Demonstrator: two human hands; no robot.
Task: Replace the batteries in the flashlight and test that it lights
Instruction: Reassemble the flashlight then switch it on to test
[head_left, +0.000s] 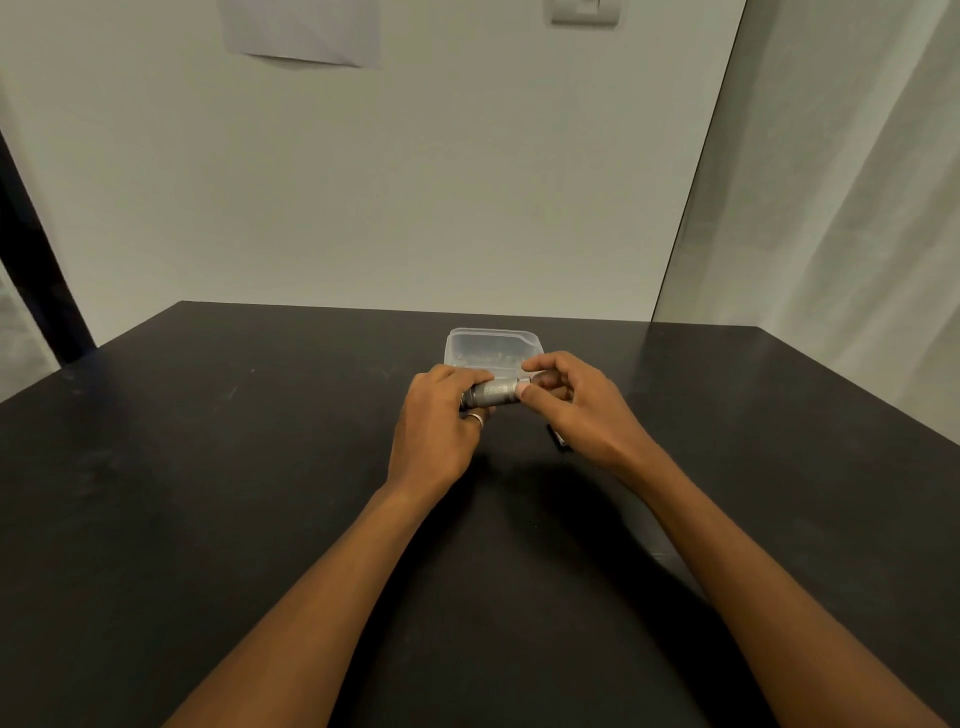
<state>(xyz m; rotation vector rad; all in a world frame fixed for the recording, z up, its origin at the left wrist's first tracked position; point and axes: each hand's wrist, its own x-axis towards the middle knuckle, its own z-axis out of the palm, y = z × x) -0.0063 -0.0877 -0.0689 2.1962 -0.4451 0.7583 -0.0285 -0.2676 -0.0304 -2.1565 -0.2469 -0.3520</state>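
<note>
1. Flashlight (493, 394): silver, held level just above the bench (208, 467), mid-bench, directly in front of a clear plastic tub (488, 343).
2. Left hand (441, 423): fingers wrapped round the flashlight's left end. Ring (477, 420) on one finger.
3. Right hand (576, 410): pinching the flashlight's right end between thumb and forefinger, other fingers curled.
4. Tub contents too blurred to tell.
5. Small dark item (558, 436) lies on the bench beneath the right hand, mostly hidden; cannot identify.
</note>
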